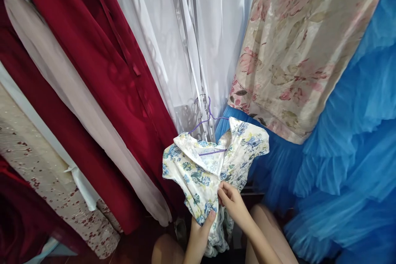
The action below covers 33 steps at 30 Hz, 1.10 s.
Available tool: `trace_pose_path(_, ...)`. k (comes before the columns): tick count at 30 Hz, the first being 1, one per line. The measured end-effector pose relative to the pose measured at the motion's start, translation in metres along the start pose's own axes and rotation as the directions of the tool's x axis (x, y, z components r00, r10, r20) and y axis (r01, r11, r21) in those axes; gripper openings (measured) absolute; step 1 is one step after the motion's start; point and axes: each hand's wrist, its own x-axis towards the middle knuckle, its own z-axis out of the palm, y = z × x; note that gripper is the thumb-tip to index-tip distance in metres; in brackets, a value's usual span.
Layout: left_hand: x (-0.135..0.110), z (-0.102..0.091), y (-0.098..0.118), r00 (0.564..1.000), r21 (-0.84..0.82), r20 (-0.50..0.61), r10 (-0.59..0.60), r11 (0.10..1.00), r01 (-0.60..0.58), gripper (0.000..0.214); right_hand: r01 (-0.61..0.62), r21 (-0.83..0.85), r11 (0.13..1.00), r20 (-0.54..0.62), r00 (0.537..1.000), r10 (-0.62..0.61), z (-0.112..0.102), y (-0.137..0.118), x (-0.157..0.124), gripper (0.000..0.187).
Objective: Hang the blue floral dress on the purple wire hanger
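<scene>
A white blouse [201, 173] with blue, green and yellow flowers hangs on a purple wire hanger [210, 113] in front of me. It has a wide collar and short cap sleeves, and its lower part gathers in folds between my knees. My left hand [201, 231] grips the cloth low on its left side, thumb on the front and fingers hidden behind. With thumb and forefinger, my right hand [233, 204] pinches the front edge just below the collar's point.
Long garments hang all around: a red dress [102, 70] and pale pink cloth [74, 78] at left, white gowns [222, 29] behind, a beige floral dress [287, 49] and a blue ruffled tulle gown [349, 152] at right. My knees [270, 231] show below.
</scene>
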Motion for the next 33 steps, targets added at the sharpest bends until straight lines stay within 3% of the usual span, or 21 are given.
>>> trace_pose_path(2, 0.002, -0.004, -0.003, 0.996, -0.002, -0.076, -0.036, 0.999, 0.036, 0.06, -0.022, -0.016, 1.0, -0.006, 1.0, 0.022, -0.006, -0.003, -0.002, 0.041)
trace_pose_path(4, 0.003, -0.012, -0.006, 0.979, -0.026, -0.203, -0.025, 0.999, 0.02, 0.051, -0.037, -0.024, 0.999, -0.084, 0.996, 0.035, -0.014, -0.002, -0.007, 0.042)
trace_pose_path(7, 0.001, -0.023, -0.012, 0.929, -0.008, -0.358, 0.098, 0.994, -0.108, 0.04, -0.029, -0.021, 0.999, -0.23, 0.973, 0.023, -0.03, 0.001, -0.019, 0.042)
trace_pose_path(10, -0.008, -0.021, -0.017, 0.864, 0.164, -0.439, 0.247, 0.967, -0.194, 0.039, -0.031, -0.013, 0.999, -0.258, 0.966, 0.027, -0.04, 0.001, -0.03, 0.044)
trace_pose_path(12, -0.014, -0.01, -0.016, 0.862, 0.273, -0.383, 0.332, 0.932, -0.237, 0.038, -0.03, 0.003, 1.0, -0.252, 0.967, 0.03, -0.04, 0.0, -0.035, 0.045)
trace_pose_path(14, -0.02, 0.008, -0.012, 0.899, 0.323, -0.226, 0.375, 0.9, -0.294, 0.035, -0.026, 0.032, 0.999, -0.23, 0.973, 0.033, -0.034, -0.001, -0.037, 0.046)
trace_pose_path(16, -0.022, 0.03, -0.005, 0.924, 0.308, -0.053, 0.379, 0.886, -0.347, 0.031, -0.027, 0.074, 0.997, -0.182, 0.983, 0.04, -0.027, -0.002, -0.038, 0.045)
trace_pose_path(18, -0.021, 0.05, 0.003, 0.929, 0.254, 0.049, 0.367, 0.895, -0.367, 0.029, -0.043, 0.113, 0.993, -0.126, 0.99, 0.057, -0.02, -0.004, -0.039, 0.044)
trace_pose_path(23, -0.012, 0.076, 0.012, 0.934, 0.192, 0.065, 0.351, 0.914, -0.357, 0.025, -0.105, 0.133, 0.985, -0.043, 0.993, 0.112, -0.023, -0.019, -0.041, 0.041)
trace_pose_path(28, -0.011, 0.075, 0.014, 0.903, 0.226, 0.149, 0.403, 0.875, -0.428, 0.023, -0.196, 0.106, 0.975, 0.09, 0.978, 0.187, -0.036, -0.036, -0.042, 0.037)
trace_pose_path(33, -0.014, 0.069, 0.017, 0.889, 0.301, 0.12, 0.443, 0.837, -0.457, 0.028, -0.241, 0.084, 0.967, 0.082, 0.969, 0.234, -0.035, -0.036, -0.034, 0.038)
